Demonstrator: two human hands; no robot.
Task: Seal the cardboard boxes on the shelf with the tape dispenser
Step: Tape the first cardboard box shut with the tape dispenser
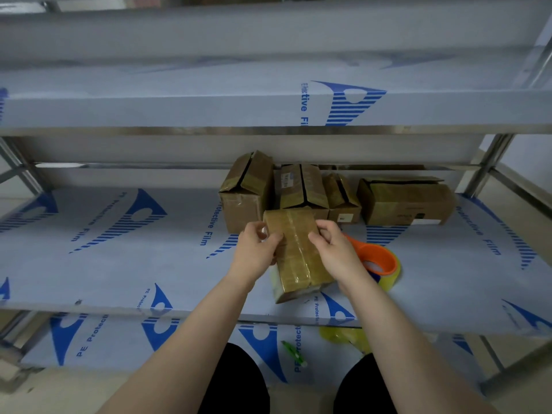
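Note:
A small cardboard box (298, 255), wrapped in shiny clear tape, lies on the middle shelf (119, 264) near its front edge. My left hand (257, 249) grips its left side near the far end, thumb on top. My right hand (334, 249) grips its right side, fingers curled over the top edge. The orange tape dispenser (378, 258) with a yellowish tape roll lies on the shelf just right of my right hand, partly hidden by it. Several other cardboard boxes (301, 189) stand in a row behind, some with a dark open seam on top.
The shelves are covered in white-blue protective film. An upper shelf (268, 109) hangs low over the boxes. On the lower shelf lie a green utility knife (294, 352) and a yellow tape roll (343, 336). Metal posts stand at both sides.

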